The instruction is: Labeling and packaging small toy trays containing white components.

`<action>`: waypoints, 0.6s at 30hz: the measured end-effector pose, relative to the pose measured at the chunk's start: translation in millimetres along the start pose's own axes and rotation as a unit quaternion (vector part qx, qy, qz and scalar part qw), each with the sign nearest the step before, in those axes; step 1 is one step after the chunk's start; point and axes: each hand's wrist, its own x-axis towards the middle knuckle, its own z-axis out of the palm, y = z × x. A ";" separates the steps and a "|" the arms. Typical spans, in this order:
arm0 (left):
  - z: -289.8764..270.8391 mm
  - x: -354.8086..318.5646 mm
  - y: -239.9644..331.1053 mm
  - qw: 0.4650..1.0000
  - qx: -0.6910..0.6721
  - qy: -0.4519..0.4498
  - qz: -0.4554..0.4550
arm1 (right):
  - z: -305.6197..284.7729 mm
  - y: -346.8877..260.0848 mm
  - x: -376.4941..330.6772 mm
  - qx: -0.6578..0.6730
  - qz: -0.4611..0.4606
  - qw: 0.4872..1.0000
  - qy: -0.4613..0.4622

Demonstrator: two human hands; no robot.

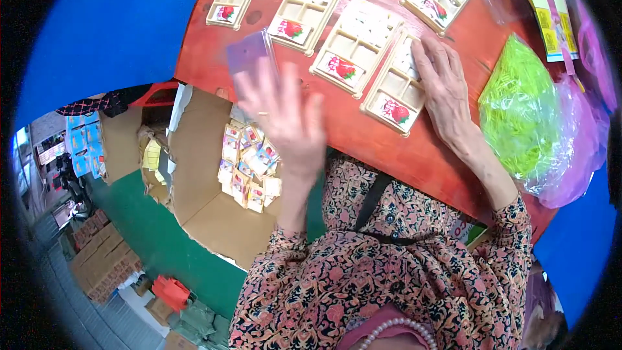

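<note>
My left hand (285, 110) is raised over the near left table edge, blurred by motion, its fingers spread. Just beyond its fingertips is a clear, purplish flat plastic piece (249, 55); whether they touch it is hard to tell. My right hand (447, 87) lies with its fingers extended along the right side of a beige compartment tray (389, 87), touching it and covering part of it. That tray holds white pieces at its far end and a strawberry-printed card (394, 110) at its near end. A similar tray (353, 45) stands close on its left.
More filled trays (301, 6) stand farther back on the red table (214, 58). At the right lie a bag of bright green shreds (518, 110), pink plastic (567, 149) and a yellow package (551, 16). Below the left edge, a cardboard box (207, 155) holds many small packets (249, 165).
</note>
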 end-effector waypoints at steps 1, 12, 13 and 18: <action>-4.3 7.0 -5.9 0.997 0.041 -0.007 -0.070 | -1.3 0.9 -1.0 -0.003 0.007 1.000 -0.003; 18.7 21.2 -56.3 0.976 0.111 0.019 -0.188 | 1.5 -1.6 -5.7 -0.012 0.019 1.000 0.001; 16.1 24.7 -62.1 0.980 0.090 0.013 -0.176 | 0.8 -3.6 -3.2 -0.016 0.011 1.000 0.003; 8.5 20.2 -43.5 0.971 0.102 0.152 -0.157 | 3.8 -9.5 2.1 0.044 0.007 0.999 0.007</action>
